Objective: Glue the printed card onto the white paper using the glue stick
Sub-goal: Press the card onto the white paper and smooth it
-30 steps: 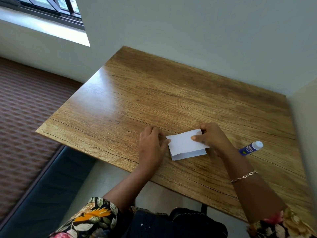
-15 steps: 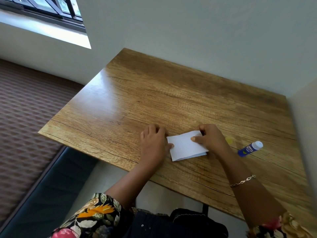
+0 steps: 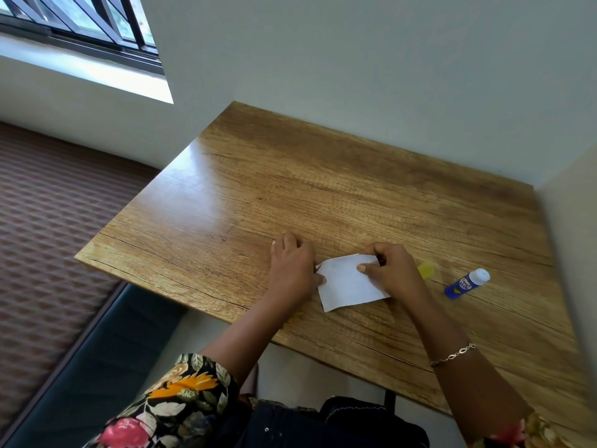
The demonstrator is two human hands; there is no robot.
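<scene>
Both forearms reach in from the near edge of the wooden table (image 3: pixel 290 189). The left hand (image 3: pixel 292 270) lies palm down, fingers loosely together, its thumb tip pressing the left edge of the white paper (image 3: pixel 349 284). The right hand (image 3: pixel 395 271) curls over the paper's far right corner, thumb flat on top and fingers bent around the edge; it seems to pinch that corner, though the underside is hidden. The paper lies flat between the two hands near the table's front edge, its long axis running left to right and tilted, the left end slightly farther away. A dark sliver shows at its far left corner beside the left thumb; whether this is the printed card cannot be told. Right of the right hand, well apart, the glue stick (image 3: pixel 466 283) lies on its side, white cap pointing away and right, with a yellow piece (image 3: pixel 425 270) between. Compared with a second ago, the hands and paper hold nearly the same places; only the view has shifted.
</scene>
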